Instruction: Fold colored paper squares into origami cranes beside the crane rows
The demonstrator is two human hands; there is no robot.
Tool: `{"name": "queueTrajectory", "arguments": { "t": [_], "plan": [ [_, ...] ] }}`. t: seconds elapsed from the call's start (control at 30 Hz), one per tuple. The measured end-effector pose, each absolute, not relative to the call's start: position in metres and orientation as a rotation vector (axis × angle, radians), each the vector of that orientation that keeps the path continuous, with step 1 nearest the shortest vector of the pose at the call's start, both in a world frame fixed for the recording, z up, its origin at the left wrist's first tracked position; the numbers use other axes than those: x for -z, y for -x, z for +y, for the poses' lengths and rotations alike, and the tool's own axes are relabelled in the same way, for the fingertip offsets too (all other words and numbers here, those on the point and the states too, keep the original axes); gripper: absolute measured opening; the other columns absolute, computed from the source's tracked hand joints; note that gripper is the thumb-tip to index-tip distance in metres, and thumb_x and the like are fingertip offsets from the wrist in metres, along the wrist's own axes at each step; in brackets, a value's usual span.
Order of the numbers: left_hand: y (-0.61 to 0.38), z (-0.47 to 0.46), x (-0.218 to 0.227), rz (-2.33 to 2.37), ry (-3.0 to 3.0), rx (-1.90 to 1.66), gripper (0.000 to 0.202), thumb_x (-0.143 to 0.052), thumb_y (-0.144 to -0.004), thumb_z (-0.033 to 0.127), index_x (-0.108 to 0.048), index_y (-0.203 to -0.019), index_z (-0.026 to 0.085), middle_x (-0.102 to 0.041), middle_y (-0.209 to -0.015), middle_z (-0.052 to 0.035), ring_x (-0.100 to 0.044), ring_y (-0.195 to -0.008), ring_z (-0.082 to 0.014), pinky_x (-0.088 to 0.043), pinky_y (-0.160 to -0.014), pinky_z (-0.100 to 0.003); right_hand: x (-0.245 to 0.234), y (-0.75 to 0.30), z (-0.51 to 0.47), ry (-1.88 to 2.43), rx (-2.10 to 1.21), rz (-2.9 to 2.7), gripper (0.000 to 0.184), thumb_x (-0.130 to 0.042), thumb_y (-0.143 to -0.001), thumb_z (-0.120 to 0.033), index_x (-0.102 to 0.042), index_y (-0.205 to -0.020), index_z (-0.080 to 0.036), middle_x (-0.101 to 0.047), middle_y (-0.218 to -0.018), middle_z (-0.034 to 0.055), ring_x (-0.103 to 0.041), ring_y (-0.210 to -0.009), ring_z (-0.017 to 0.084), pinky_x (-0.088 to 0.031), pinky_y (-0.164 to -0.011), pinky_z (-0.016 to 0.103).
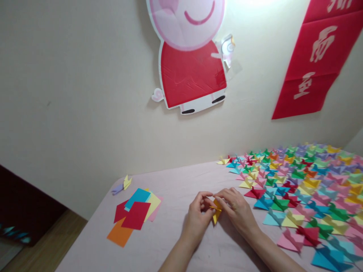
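Between my two hands is a small piece of folded yellow paper (216, 216), with one pointed end toward me. My left hand (200, 208) pinches its left side between thumb and fingers. On the other side, my right hand (233, 204) grips the upper right part with thumb and fingertips. Both hands rest low over the pale pink sheet (170, 241). Fingers cover much of the paper, so its full shape is hidden.
Loose coloured paper squares (137, 216) lie overlapping on the left. Behind them sit a purple and a yellow folded piece (127, 183). Rows of folded paper cranes (300, 189) fill the right side. A pig cutout (193, 71) and red banner (317, 56) hang on the wall.
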State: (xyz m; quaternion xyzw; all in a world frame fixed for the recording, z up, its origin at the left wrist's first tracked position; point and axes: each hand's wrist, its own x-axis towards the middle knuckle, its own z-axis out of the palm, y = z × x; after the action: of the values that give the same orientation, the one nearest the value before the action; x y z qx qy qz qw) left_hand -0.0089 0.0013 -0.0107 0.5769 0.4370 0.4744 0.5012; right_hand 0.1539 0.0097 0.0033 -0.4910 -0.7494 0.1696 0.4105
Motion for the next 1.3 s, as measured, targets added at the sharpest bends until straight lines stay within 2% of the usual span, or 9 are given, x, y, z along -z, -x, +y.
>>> {"name": "queueTrajectory", "arguments": {
  "t": [0.17, 0.4, 0.6, 0.73, 0.87, 1.13, 1.2, 1.3],
  "plan": [
    [0.009, 0.002, 0.01, 1.057, -1.364, -1.159, 0.035, -0.065, -0.077, 0.011, -0.057, -0.11, 0.018, -0.067, -0.085, -0.0008, -0.065, -0.081, -0.0151, -0.051, -0.078, -0.026, -0.001, -0.157, 0.013, 1.261, -0.551, -1.757, 0.032, -0.04, -0.099, -0.034, -0.071, -0.095, -0.025, -0.071, -0.084, 0.0046, -0.059, -0.085, 0.024, -0.045, -0.078, 0.037],
    [0.008, -0.001, 0.008, 1.062, -1.383, -1.137, 0.034, -0.066, -0.077, 0.014, -0.059, -0.109, 0.02, -0.067, -0.084, 0.0, -0.065, -0.081, -0.0155, -0.051, -0.077, -0.026, -0.003, -0.152, 0.011, 1.194, -0.618, -1.775, 0.02, -0.055, -0.091, -0.031, -0.063, -0.074, -0.024, -0.064, -0.075, 0.0029, -0.055, -0.08, 0.024, -0.044, -0.073, 0.036],
    [0.008, 0.005, 0.006, 1.065, -1.154, -1.281, 0.036, -0.07, -0.071, 0.017, -0.057, -0.105, 0.018, -0.064, -0.081, 0.0002, -0.065, -0.077, -0.0153, -0.051, -0.074, -0.025, -0.003, -0.154, 0.012, 0.975, -0.437, -1.768, 0.01, -0.053, -0.093, -0.022, -0.057, -0.084, -0.024, -0.06, -0.079, 0.0022, -0.054, -0.079, 0.021, -0.044, -0.071, 0.034],
    [0.009, 0.008, 0.006, 1.078, -0.99, -1.383, 0.04, -0.073, -0.07, 0.022, -0.054, -0.106, 0.019, -0.063, -0.084, -0.0003, -0.065, -0.076, -0.014, -0.049, -0.067, -0.021, -0.004, -0.15, 0.008, 0.876, -0.277, -1.961, 0.016, -0.047, -0.095, -0.014, -0.059, -0.089, -0.023, -0.058, -0.079, 0.0023, -0.051, -0.075, 0.02, -0.042, -0.069, 0.033],
    [0.009, 0.009, 0.006, 1.071, -0.977, -1.409, 0.042, -0.075, -0.068, 0.024, -0.055, -0.104, 0.018, -0.061, -0.084, 0.0002, -0.065, -0.073, -0.0135, -0.049, -0.065, -0.021, -0.005, -0.143, 0.005, 0.888, -0.162, -2.081, 0.019, -0.049, -0.092, -0.009, -0.062, -0.098, -0.022, -0.059, -0.085, 0.0045, -0.05, -0.078, 0.022, -0.042, -0.068, 0.033],
    [0.01, 0.008, 0.006, 1.097, -0.973, -1.422, 0.041, -0.074, -0.069, 0.022, -0.055, -0.105, 0.018, -0.06, -0.086, -0.0002, -0.066, -0.073, -0.0134, -0.051, -0.066, -0.022, -0.002, -0.141, 0.004, 0.968, -0.155, -2.125, 0.04, -0.042, -0.076, 0.008, -0.061, -0.095, -0.021, -0.057, -0.088, 0.0053, -0.049, -0.081, 0.022, -0.043, -0.069, 0.033],
    [0.01, 0.008, 0.005, 1.092, -0.984, -1.418, 0.04, -0.074, -0.069, 0.022, -0.055, -0.105, 0.018, -0.061, -0.086, -0.0001, -0.066, -0.073, -0.0131, -0.051, -0.067, -0.022, -0.001, -0.141, 0.004, 0.987, -0.13, -2.134, 0.035, -0.046, -0.078, 0.006, -0.061, -0.095, -0.021, -0.058, -0.089, 0.0054, -0.049, -0.081, 0.022, -0.043, -0.07, 0.033],
    [0.008, 0.008, 0.005, 1.087, -1.001, -1.403, 0.039, -0.073, -0.068, 0.022, -0.055, -0.103, 0.018, -0.06, -0.083, 0.0007, -0.066, -0.072, -0.0131, -0.05, -0.064, -0.021, -0.001, -0.141, 0.005, 1.031, -0.096, -2.121, 0.018, -0.056, -0.085, -0.003, -0.06, -0.088, -0.02, -0.058, -0.087, 0.0052, -0.05, -0.08, 0.022, -0.043, -0.071, 0.034]
  ]
}}
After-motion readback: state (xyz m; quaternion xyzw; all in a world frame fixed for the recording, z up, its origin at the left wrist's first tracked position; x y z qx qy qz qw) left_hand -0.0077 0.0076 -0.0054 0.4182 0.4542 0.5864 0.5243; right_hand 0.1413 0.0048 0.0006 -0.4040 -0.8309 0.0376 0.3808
